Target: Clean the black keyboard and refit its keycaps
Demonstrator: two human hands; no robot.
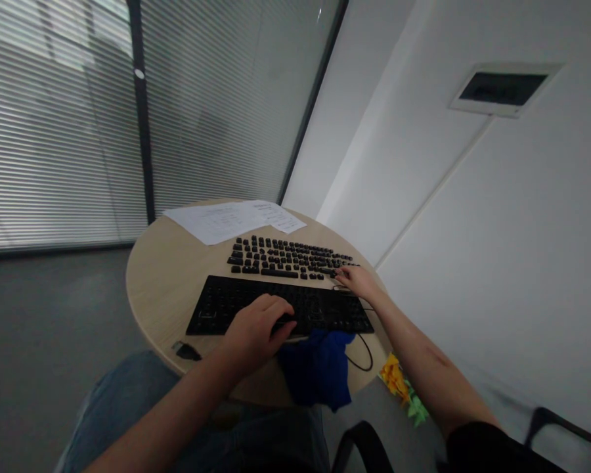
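A black keyboard base [217,305] lies on a round wooden table [167,276]. Its keys are off and laid out in rows just beyond it, as loose keycaps [280,256]. My left hand [256,332] rests on the front middle of the keyboard base with fingers curled, pressing down on it. My right hand [357,279] reaches to the right end of the keycap rows, fingers pinched at a keycap there. A blue cloth [320,374] hangs over the table's near edge below the keyboard.
White paper sheets [226,220] lie at the table's far side. A small black tool [187,351] sits near the front left edge. The keyboard's cable [362,358] loops off to the right. Yellow and green objects [398,387] lie on the floor. Window blinds stand behind.
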